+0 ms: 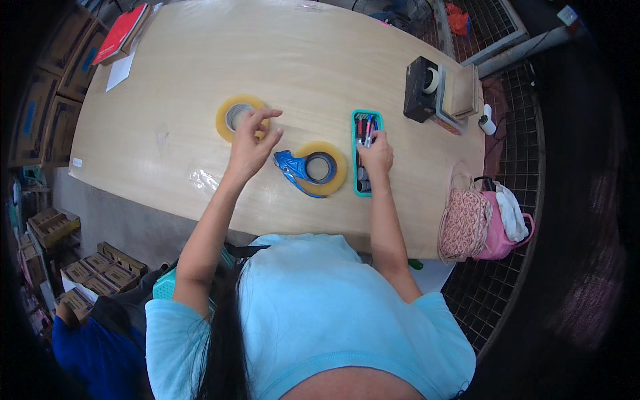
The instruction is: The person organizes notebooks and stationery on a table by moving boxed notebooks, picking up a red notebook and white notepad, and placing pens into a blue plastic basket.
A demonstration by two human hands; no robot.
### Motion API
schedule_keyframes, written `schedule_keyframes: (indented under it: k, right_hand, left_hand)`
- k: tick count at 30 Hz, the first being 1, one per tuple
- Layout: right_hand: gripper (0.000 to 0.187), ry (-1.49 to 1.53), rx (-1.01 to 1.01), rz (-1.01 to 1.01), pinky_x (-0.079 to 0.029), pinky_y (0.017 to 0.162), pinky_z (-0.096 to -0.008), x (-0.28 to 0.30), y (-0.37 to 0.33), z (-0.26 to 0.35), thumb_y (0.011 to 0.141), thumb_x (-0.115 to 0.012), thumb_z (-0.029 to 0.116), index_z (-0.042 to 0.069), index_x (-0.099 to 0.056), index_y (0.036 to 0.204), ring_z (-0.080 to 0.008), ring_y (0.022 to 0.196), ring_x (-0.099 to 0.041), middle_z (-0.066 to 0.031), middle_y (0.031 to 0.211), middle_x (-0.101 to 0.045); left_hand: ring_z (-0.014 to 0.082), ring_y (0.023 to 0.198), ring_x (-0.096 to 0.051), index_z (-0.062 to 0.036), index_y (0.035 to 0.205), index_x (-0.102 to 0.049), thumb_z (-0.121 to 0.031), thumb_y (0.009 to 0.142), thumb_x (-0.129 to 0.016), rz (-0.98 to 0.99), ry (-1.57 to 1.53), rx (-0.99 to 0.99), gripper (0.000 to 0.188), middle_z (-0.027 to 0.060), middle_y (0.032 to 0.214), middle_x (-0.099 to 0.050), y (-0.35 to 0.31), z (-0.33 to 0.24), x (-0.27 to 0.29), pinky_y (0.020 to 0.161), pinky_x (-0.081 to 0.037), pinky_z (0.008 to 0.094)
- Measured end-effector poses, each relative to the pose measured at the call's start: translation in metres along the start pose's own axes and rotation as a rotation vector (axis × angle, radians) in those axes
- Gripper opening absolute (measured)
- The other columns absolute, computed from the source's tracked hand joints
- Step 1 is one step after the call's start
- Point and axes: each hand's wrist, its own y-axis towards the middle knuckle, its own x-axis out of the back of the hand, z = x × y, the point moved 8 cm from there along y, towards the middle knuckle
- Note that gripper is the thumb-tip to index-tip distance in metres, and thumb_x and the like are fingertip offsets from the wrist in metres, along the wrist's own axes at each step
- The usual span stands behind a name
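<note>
My left hand [251, 143] is over the near edge of a wide roll of clear-yellow packing tape [227, 131]. Its fingers are apart and I see nothing in them. To the right lies a blue tape dispenser [291, 164] loaded with another tape roll [337, 157]. My right hand [377, 156] reaches into a narrow teal tray [355, 175] of pens and markers, fingertips closed around a pen [369, 128] with blue and pink on it. My palm covers the middle of the tray; dark round-ended items [363, 185] show at its near end.
On the wooden table [160, 100], a black box [421, 90] with a small tape roll [432, 81] stands at right. A woven pink handbag [465, 220] and a pink bag [497, 233] sit at the near right edge. A red book [120, 32] lies far left. Cartons [60, 127] are stacked left; a person in blue [100, 350] is lower left.
</note>
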Motion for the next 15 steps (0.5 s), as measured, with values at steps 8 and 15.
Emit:
schedule_keyframes:
  k: [8, 15]
  right_hand:
    - [0.035, 0.122, 0.112, 0.131, -0.051, 0.071, -0.0351, 0.013, 0.027, -0.042, 0.064, -0.076, 0.009, 0.005, -0.066, 0.097, -0.0228, 0.075, -0.066, -0.0094, 0.078, -0.067]
    - [0.026, 0.054, 0.402, -0.26, -0.051, 0.067, -0.0337, 0.037, 0.002, -0.012, 0.073, -0.071, 0.011, 0.001, -0.065, 0.096, -0.0218, 0.071, -0.063, -0.0123, 0.081, -0.065]
  left_hand:
    - [0.0148, 0.082, -0.053, -0.0146, 0.108, -0.063, -0.016, 0.078, -0.068, 0.03, -0.024, 0.078, 0.031, 0.0037, 0.112, -0.053, -0.035, 0.019, 0.017, 0.069, -0.045, 0.0286]
    - [0.0146, 0.089, -0.055, -0.0128, 0.11, -0.062, -0.015, 0.08, -0.068, 0.052, 0.099, 0.087, 0.031, 0.0051, 0.116, -0.052, -0.034, 0.018, 0.02, 0.074, -0.046, 0.0281]
